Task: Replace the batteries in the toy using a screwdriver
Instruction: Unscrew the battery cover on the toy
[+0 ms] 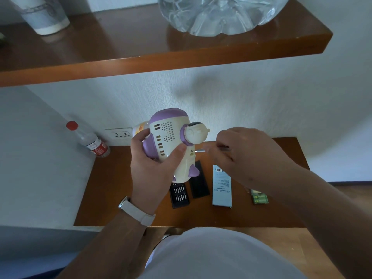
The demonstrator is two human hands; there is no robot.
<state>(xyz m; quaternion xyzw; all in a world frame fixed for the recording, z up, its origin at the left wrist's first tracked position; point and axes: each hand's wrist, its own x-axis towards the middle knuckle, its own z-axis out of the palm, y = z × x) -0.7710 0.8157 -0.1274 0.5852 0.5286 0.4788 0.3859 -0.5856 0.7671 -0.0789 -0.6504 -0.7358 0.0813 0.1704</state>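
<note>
- Head view, nearest: on the brown surface [112,190] lie an open bit case [179,195], its black lid [199,183], a grey box [222,187] and green batteries [259,198].
- Above them, my left hand [150,170] grips the purple-and-cream toy [171,141], held off the surface.
- My right hand [244,153] pinches the screwdriver [199,151], tip at the toy's body.
- Farther back, a water bottle [90,140] leans near the wall socket [118,134].

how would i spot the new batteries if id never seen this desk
Start at the low brown wooden desk under the shelf and go to its right end, just beyond the upright pale blue box. The new batteries lie there, partly hidden behind the right forearm. They are the only green thing on the desk, a small pack with yellow lettering.
</note>
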